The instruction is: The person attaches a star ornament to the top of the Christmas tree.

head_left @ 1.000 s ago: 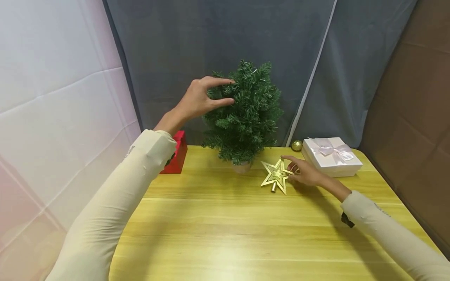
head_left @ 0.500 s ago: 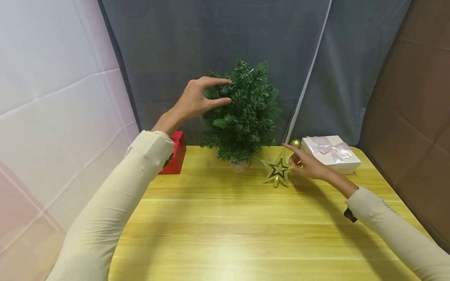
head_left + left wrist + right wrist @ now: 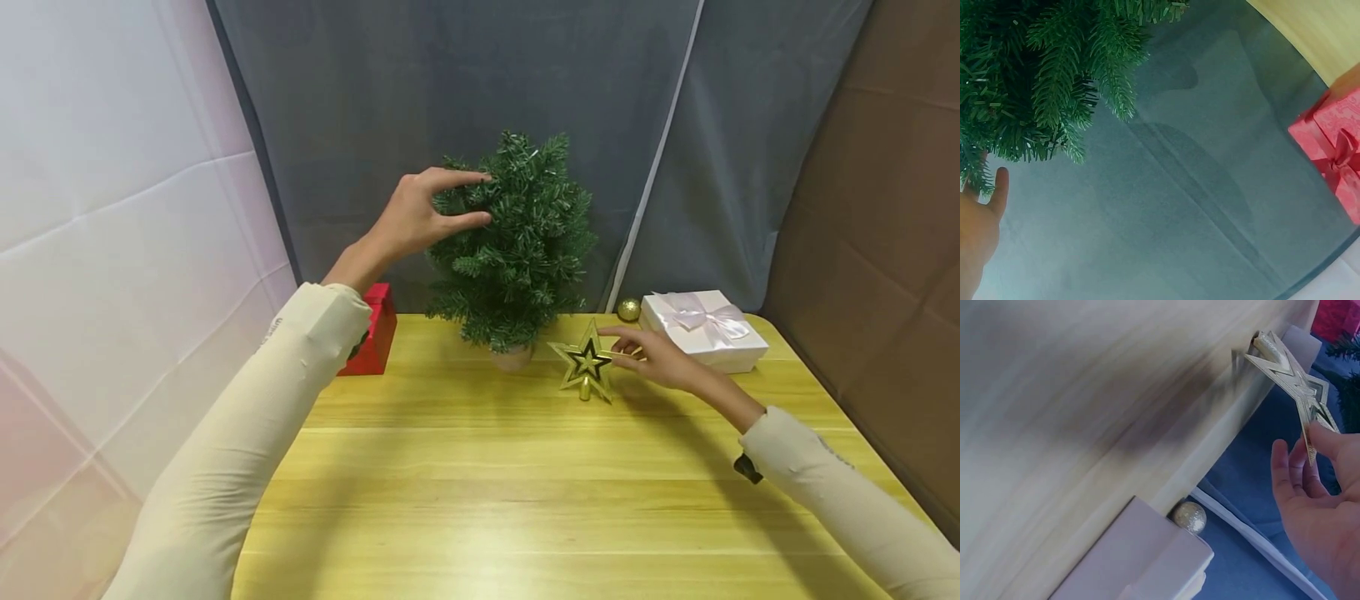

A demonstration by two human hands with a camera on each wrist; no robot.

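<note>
A small green artificial Christmas tree (image 3: 521, 242) stands in a pale pot (image 3: 512, 358) at the back middle of the table. At its upper left side, my left hand (image 3: 418, 212) reaches in with index finger and thumb extended and spread apart; in the left wrist view the fingers partly disappear behind branches. My right hand (image 3: 660, 357) pinches one point of a gold star tree topper (image 3: 588, 362) between thumb and fingers. The star is held just right of the pot, its short tube pointing down. In the right wrist view the star (image 3: 1297, 384) appears tilted, above the wood.
A white gift box (image 3: 705, 329) with a pale ribbon bow sits at the back right. Beside it lies a gold ball ornament (image 3: 628, 310). A red gift box (image 3: 378, 333) stands at the back left, partly behind my left sleeve. Grey cloth (image 3: 360, 125) hangs behind the table.
The gold star has turned in my right hand's grip, so its tube points more directly down. My right hand shifted slightly, with its fingers readjusting. The left hand stays at the tree.
</note>
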